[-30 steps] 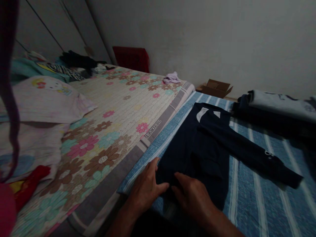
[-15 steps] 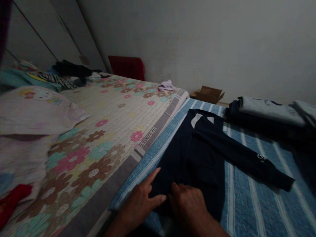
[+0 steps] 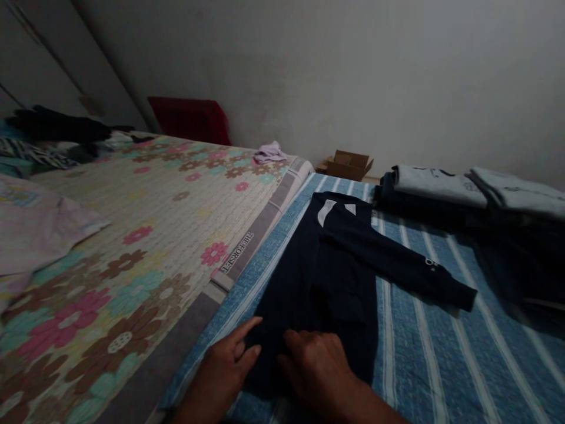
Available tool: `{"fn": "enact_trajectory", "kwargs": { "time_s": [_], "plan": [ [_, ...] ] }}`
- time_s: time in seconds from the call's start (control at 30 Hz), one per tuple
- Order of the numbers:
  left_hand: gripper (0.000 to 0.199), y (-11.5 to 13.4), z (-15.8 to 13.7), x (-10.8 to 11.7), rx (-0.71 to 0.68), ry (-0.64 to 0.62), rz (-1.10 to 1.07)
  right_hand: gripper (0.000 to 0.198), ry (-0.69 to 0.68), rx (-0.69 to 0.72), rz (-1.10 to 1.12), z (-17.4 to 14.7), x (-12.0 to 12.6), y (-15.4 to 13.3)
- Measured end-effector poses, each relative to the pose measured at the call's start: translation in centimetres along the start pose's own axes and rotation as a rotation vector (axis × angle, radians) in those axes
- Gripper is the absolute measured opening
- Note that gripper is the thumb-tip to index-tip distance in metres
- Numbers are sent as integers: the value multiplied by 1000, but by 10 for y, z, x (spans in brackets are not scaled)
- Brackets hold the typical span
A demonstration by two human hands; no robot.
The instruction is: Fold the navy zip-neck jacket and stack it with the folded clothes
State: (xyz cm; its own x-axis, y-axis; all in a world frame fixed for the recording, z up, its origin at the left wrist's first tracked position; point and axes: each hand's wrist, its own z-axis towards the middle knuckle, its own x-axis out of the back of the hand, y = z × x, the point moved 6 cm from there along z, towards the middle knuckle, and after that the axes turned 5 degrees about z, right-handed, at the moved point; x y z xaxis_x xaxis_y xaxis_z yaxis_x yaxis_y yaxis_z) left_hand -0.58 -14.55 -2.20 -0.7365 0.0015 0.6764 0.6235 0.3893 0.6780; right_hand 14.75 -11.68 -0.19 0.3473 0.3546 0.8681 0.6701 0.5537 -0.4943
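Observation:
A navy long-sleeved top [image 3: 295, 282] with white patches near its collar lies on the blue striped cover. One sleeve stretches out to the right and bears a small white print; the other seems folded over the body. My left hand [image 3: 225, 368] rests at the top's lower left edge, its index finger and thumb apart. Beside it, my right hand [image 3: 315, 359] is closed on the lower part of the top with its fingers curled down. The fingertips of that hand are partly hidden.
Folded grey and dark clothes [image 3: 441, 188] are stacked at the right. A floral mat [image 3: 168, 206] with a grey border covers the left side, with a pink garment [image 3: 44, 227] and a lilac cloth [image 3: 270, 153] on it. By the wall stand a cardboard box [image 3: 348, 166] and a red object [image 3: 189, 121].
The view has turned to the right, so everything sits further left in the picture. My left hand has its thumb and index finger closer together; my right hand stays on the top.

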Motion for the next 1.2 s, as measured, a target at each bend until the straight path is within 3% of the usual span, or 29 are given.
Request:
{"fn": "enact_trajectory", "kwargs": {
  "time_s": [0.2,0.3,0.4,0.47,0.53,0.63,0.73,0.97,1.2],
  "plan": [
    [50,7,-4,6,-10,-2,231,16,123,-7,419,-4,25,20],
    [44,12,-9,15,-74,131,393,20,220,-71,609,-2,41,39],
    [36,28,-15,13,-288,299,459,24,300,-115,716,-1,54,52],
    [32,43,-20,2,-426,336,455,25,359,-107,685,1,63,57],
    [28,56,-21,-14,-480,322,473,24,427,-75,534,3,74,58],
    [19,71,-16,-32,-430,271,547,21,449,-32,214,12,80,60],
    [10,75,-9,-37,-341,235,594,23,368,6,7,22,70,64],
    [15,71,-4,-34,-268,171,654,18,299,115,7,26,44,68],
    [45,76,-11,-46,-244,91,779,21,283,157,-22,24,33,68]
  ]
}}
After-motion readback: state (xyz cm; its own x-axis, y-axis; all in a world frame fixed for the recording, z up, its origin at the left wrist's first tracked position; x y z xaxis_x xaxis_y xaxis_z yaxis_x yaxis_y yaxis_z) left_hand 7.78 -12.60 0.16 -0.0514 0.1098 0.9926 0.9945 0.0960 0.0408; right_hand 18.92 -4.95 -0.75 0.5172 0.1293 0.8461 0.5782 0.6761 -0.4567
